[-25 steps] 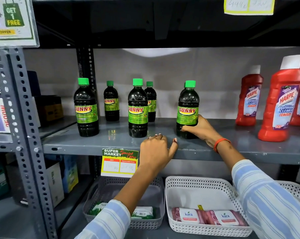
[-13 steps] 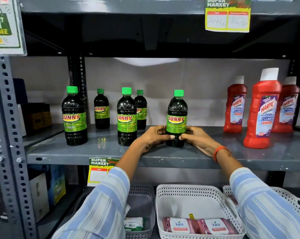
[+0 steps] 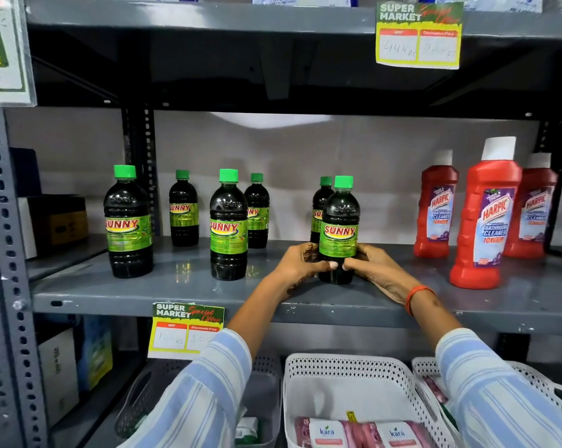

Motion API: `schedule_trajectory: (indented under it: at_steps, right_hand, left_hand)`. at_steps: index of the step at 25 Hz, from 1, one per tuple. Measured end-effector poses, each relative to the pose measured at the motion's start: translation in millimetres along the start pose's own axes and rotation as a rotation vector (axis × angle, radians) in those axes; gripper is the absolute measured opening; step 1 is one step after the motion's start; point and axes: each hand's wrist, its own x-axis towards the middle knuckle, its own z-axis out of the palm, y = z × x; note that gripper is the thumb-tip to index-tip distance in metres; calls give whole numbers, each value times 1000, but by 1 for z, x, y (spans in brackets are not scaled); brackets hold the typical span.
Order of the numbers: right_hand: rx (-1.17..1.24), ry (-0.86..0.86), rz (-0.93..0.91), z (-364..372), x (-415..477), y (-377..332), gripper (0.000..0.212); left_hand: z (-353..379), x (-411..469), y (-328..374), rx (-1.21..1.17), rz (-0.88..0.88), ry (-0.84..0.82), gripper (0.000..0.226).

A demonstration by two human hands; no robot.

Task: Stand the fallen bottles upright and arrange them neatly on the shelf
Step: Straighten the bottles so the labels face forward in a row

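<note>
- My left hand (image 3: 300, 265) and right hand (image 3: 375, 270) grip the dark green-capped plastic bottle (image 3: 338, 231) low, steadying it upright.
- It stands at the grey metal shelf (image 3: 176, 286) front, aligning with its row.

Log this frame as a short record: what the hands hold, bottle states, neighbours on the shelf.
held item: front Sunny bottle, upright on the shelf
left hand: clasps its base
right hand: clasps its base
other Sunny bottles: five, all upright, one close behind the held one
fallen bottles: none visible
right neighbours: three red Harpic bottles, upright
</note>
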Motion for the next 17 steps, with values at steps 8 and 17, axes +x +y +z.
schedule_trajectory:
  at_steps: [8,17]
  right_hand:
    - [-72,-16,-30,1,4,2,43]
    - [-471,189,-113,7,-4,-6,96]
  left_hand:
    - [-1,5,-4,20,-15,71,33]
    - [3,-5,10,35,111,272,50]
